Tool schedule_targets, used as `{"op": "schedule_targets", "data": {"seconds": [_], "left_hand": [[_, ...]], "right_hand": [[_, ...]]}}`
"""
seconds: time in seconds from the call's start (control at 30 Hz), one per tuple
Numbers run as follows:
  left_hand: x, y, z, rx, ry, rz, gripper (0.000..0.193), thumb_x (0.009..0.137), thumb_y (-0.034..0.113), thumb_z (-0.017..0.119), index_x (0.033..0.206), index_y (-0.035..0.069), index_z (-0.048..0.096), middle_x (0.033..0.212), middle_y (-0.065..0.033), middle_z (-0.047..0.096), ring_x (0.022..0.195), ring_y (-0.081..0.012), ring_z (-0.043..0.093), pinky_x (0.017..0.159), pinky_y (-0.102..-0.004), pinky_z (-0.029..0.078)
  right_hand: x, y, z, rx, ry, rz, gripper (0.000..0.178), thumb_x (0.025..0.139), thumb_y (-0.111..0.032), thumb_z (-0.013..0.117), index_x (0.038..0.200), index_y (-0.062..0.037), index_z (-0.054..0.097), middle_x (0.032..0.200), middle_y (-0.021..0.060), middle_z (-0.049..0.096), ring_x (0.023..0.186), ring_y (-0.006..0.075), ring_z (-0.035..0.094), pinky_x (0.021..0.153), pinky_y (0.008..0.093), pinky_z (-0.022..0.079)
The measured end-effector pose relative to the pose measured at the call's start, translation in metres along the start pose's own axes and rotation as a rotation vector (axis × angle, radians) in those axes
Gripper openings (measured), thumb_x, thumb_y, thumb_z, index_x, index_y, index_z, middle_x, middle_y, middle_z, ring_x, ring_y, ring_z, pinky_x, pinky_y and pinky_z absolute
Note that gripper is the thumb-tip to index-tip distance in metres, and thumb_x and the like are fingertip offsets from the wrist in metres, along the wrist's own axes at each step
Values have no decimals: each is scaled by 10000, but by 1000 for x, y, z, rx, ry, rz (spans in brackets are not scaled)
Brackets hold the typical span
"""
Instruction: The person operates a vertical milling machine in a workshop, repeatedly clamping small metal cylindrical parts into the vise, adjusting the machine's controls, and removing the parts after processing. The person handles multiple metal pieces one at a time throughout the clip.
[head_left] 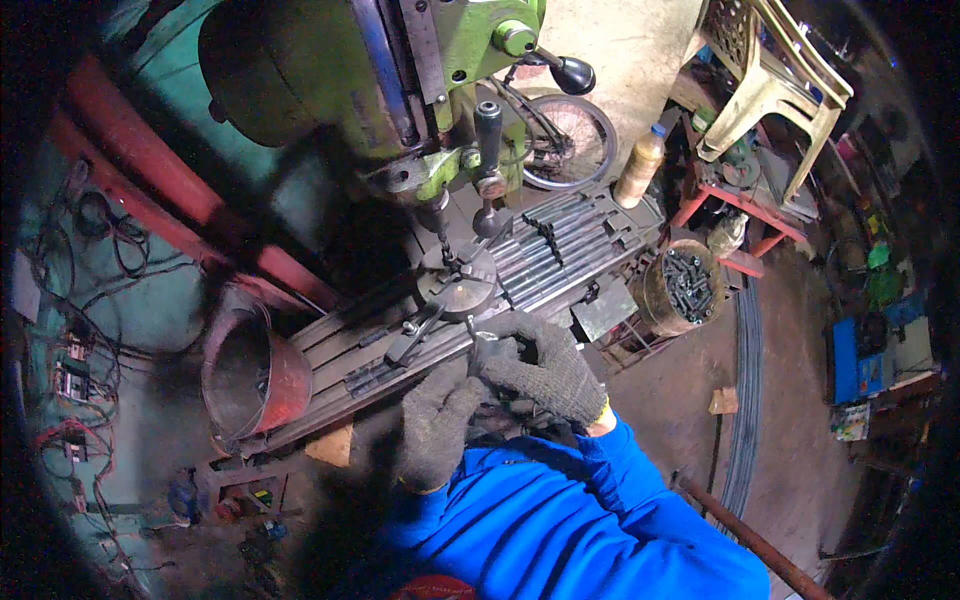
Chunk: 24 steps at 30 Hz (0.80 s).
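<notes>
Both my hands wear grey knitted gloves and meet close to my body, at the near edge of a slotted machine table (345,350). My right hand (545,370) has its fingers curled around a small metal piece (486,337) whose kind I cannot make out. Just left of it, my left hand (437,420) is closed, its fingertips turned toward the right; whatever they hold is hidden. Beyond my hands, a round metal fixture (462,287) sits on the table below a drill bit (445,240) in a green drilling machine (300,80). A clamp (408,342) lies beside the fixture.
Several metal bars (560,255) lie on the table's right part. A bin of short metal pieces (688,285) stands at right, a red bucket (285,385) at the table's left end. A bottle (640,168), bicycle wheel (570,145) and plastic chair (775,95) are farther off.
</notes>
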<state>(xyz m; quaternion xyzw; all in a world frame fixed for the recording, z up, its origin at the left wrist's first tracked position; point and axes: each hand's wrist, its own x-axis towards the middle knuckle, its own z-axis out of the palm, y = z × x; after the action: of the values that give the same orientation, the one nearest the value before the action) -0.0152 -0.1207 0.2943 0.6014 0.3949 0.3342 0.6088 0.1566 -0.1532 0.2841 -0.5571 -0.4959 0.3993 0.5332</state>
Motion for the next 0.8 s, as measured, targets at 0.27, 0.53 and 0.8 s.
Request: {"op": "schedule_targets", "data": {"seconds": [0.27,0.53,0.8], "left_hand": [[3,10,8,127,161,154,290,865,1,660,1154,-17,640,1079,-96,667,975,-160,626,866,-306,517],[2,6,27,-8,160,49,230,894,107,681,1092,-8,667,1005,-58,679,901,-120,618,803,-281,512],[-4,14,43,-181,142,6,227,910,90,664,1115,-8,660,979,-45,682,885,-80,614,775,-251,514]], "right_hand": [[-17,21,-9,169,-47,68,386,806,-317,797,1022,-26,665,908,47,636,833,136,570,755,309,479],[-31,21,-4,115,-181,45,374,865,-333,737,1074,-30,671,917,92,660,838,171,604,768,335,494],[-36,21,-23,31,-254,-60,333,899,-292,700,1101,-29,669,998,111,690,869,180,629,794,355,511]]}}
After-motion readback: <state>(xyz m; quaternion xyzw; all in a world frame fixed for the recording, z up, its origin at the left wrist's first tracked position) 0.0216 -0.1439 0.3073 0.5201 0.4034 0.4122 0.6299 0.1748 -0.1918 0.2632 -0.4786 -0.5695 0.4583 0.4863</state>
